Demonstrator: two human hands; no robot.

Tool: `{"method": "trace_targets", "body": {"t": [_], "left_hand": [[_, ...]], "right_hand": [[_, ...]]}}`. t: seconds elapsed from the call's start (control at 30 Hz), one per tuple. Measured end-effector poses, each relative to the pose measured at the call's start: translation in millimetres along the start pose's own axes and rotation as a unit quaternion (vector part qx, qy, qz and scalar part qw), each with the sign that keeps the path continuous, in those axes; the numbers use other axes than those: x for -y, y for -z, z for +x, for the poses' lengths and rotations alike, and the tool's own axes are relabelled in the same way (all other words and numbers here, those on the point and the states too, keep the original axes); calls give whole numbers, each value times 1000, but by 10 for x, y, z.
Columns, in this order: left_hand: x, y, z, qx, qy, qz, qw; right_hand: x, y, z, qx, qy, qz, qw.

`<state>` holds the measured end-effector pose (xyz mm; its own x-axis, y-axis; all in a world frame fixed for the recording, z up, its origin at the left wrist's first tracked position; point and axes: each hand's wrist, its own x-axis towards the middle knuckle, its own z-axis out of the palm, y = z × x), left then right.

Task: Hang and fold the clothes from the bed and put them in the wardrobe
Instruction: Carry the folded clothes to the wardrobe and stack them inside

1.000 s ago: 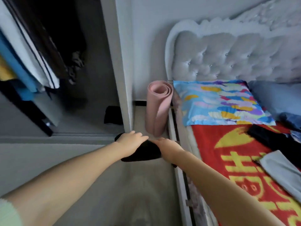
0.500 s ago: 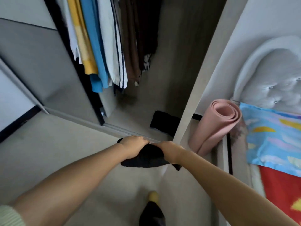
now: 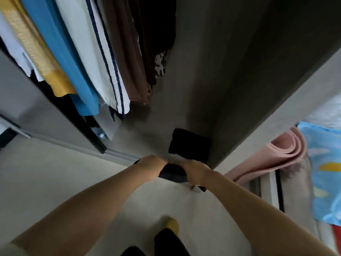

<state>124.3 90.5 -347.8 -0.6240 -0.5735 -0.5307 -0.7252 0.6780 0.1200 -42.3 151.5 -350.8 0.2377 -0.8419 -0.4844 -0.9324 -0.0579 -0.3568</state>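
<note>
Holding a folded black garment [image 3: 172,172] between both hands, at the open front of the wardrobe [image 3: 230,89], just above its sill. Left hand [image 3: 152,164] grips the left end, fingers curled over the top edge. Right hand [image 3: 195,170] grips the right end the same way. Both hands are clamped on fabric, knuckles up; fingertips are hidden under the bundle.

Handling, my read: soft, light, no stiffness. It sags between the hands and one loose corner hangs out below the right wrist. The fold likely slips if one side lets go. Best hold is what's in use: both short ends, pinched through all layers. Supporting from beneath would keep the stack flat on set-down.

Orientation: long axis runs left to right, hand to hand, roughly parallel to the wardrobe's front edge. Broad face looks up, slightly tilted. Which edge is the fold, can't tell: too dark.

Second folded black piece [image 3: 190,145] already lies on the wardrobe floor, just beyond the hands, against the right side panel. Hanging clothes [image 3: 88,58] sit up left, well apart from the bundle.
</note>
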Motion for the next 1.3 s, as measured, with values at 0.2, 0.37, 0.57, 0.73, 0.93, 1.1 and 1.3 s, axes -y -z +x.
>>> {"method": "trace_targets", "body": {"t": [0.2, 0.37, 0.57, 0.73, 0.93, 1.1, 1.3], "left_hand": [[400, -150, 1100, 5, -38, 5, 999], [658, -271, 2337, -29, -94, 20, 995], [729, -273, 3710, -149, -90, 88, 981], [638, -739, 4637, -173, -67, 102, 977], [577, -2497, 5459, -102, -62, 89, 989], [568, -3023, 5534, -102, -76, 88, 988], [535, -2377, 5035, 87, -77, 73, 991]], "right_hand": [[-615, -66, 873, 15, -43, 25, 999], [-1389, -175, 1715, -20, -103, 31, 994], [-2311, -223, 2544, -205, -201, 79, 955], [-3045, -692, 3080, -266, -220, 28, 938], [-3565, -2334, 3646, -122, -320, -50, 938], [-3629, -2848, 3740, -89, -334, -24, 938], [-3305, -2151, 3358, 56, -339, 26, 939]]}}
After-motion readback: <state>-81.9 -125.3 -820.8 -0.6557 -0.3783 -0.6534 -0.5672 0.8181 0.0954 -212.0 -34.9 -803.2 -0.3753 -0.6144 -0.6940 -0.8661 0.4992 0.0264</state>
